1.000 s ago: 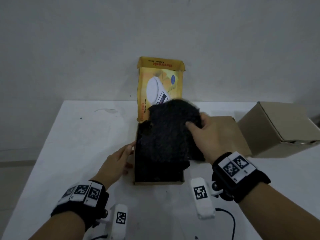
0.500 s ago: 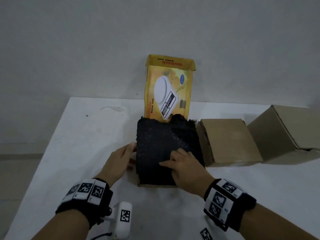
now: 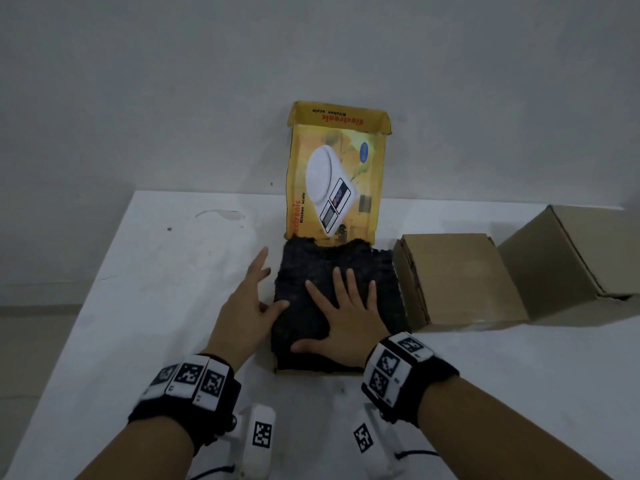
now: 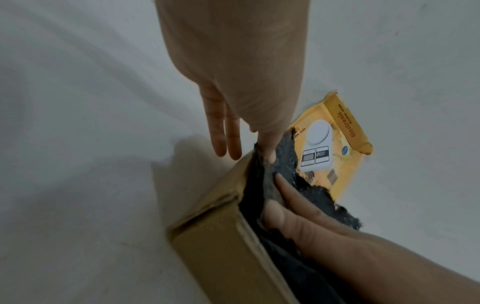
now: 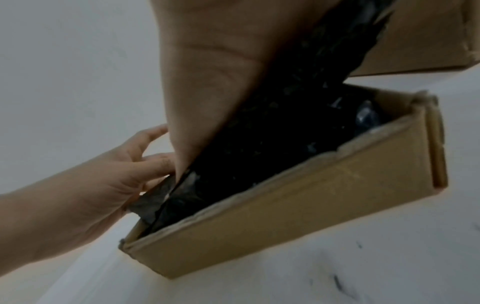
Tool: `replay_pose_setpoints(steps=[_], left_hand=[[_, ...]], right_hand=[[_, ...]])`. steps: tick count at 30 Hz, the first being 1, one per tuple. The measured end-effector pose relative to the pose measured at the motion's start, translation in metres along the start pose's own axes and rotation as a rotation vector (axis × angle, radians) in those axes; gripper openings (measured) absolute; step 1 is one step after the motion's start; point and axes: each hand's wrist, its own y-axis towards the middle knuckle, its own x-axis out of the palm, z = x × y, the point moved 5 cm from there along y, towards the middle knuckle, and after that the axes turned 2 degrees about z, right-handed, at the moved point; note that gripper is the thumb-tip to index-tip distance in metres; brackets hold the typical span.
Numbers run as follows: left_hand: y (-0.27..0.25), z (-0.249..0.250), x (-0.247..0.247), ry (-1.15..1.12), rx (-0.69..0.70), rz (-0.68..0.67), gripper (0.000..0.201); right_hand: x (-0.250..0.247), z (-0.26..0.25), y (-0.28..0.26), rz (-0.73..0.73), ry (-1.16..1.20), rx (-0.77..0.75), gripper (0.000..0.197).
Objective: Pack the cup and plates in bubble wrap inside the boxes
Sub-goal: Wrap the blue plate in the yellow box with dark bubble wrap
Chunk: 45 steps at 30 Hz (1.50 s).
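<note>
Fingers of the right hand [image 3: 349,323] lie straight and spread, palm flat on top of the black bubble wrap [image 3: 332,271], pressing it down and gripping nothing. Fingers of the left hand [image 3: 247,303] are also nearly straight: the thumb tip touches the wrap's nine o'clock edge, while the other fingers point toward twelve o'clock just outside the box wall. The left wrist view shows that thumb [image 4: 267,148] tucked against the wrap at the box rim, and the right hand's fingers [image 4: 293,195] lying on the wrap beside it.

Bubble wrap fills the open cardboard box [image 3: 311,370] at the centre of the white table [image 3: 138,306], rising above the rim; whatever it encloses cannot be seen. From the right wrist view the box's near wall [image 5: 285,205] is plain brown, with wrap crumpled inside [image 5: 259,144] and the left hand [image 5: 124,164] at its far corner.

The box's printed yellow lid [image 3: 337,178], bearing a picture of a kitchen scale, stands upright at twelve o'clock, against the wall [image 3: 311,46]. A closed brown box [image 3: 460,278] sits at three o'clock, just beside the open one. A larger brown box [image 3: 571,258] stands farther out at three o'clock, touching or nearly touching the closed one.

Both wrists carry black bands with white square-patterned markers: left wristband [image 3: 188,381], right wristband [image 3: 398,365].
</note>
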Motion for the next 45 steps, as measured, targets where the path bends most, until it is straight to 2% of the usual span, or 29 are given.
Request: replay_pose_setpoints(steps=[3, 5, 7, 11, 13, 15, 17, 20, 24, 30, 34, 39, 43, 45], left_hand=[[0.002, 0.005, 0.004, 0.118, 0.059, -0.035, 0.075], [0.006, 0.002, 0.011, 0.23, 0.047, -0.088, 0.064], [0.01, -0.002, 0.016, 0.328, 0.026, -0.123, 0.063], [0.008, 0.005, 0.018, 0.339, 0.129, -0.112, 0.084], [0.006, 0.01, 0.018, 0.355, 0.189, -0.097, 0.093], [0.005, 0.012, 0.019, 0.404, 0.225, -0.083, 0.094], [0.006, 0.011, 0.021, 0.477, 0.242, -0.091, 0.083], [0.012, 0.006, 0.023, 0.543, 0.181, -0.132, 0.068], [0.02, 0.007, 0.025, 0.575, 0.118, -0.227, 0.077], [0.023, 0.008, 0.025, 0.626, 0.156, -0.298, 0.076], [0.026, 0.005, 0.026, 0.69, 0.084, -0.343, 0.075], [0.026, 0.002, 0.031, 0.695, 0.069, -0.326, 0.074], [0.024, 0.0, 0.03, 0.679, 0.063, -0.323, 0.074], [0.023, 0.001, 0.03, 0.674, 0.07, -0.314, 0.074]], right_hand=[[0.005, 0.001, 0.004, -0.045, -0.026, 0.004, 0.104], [0.004, 0.0, 0.004, -0.046, -0.009, -0.004, 0.104], [-0.003, 0.0, 0.0, -0.01, 0.057, -0.015, 0.101], [-0.034, 0.015, -0.014, 0.248, 0.278, 0.053, 0.073], [-0.041, 0.027, -0.018, 0.3, 0.295, 0.14, 0.064], [-0.04, 0.034, -0.018, 0.28, 0.302, 0.201, 0.066], [-0.036, 0.034, -0.015, 0.248, 0.333, 0.21, 0.072], [-0.031, 0.027, -0.012, 0.198, 0.335, 0.195, 0.079], [-0.029, 0.016, -0.008, 0.136, 0.328, 0.218, 0.083], [-0.024, 0.008, -0.003, 0.104, 0.309, 0.201, 0.087], [-0.024, 0.008, 0.003, 0.111, 0.456, 0.199, 0.098], [-0.018, 0.005, 0.006, 0.142, 0.82, 0.224, 0.108], [-0.021, 0.006, 0.011, 0.229, 1.067, 0.252, 0.1], [-0.029, 0.016, 0.006, 0.247, 1.177, 0.318, 0.085]])
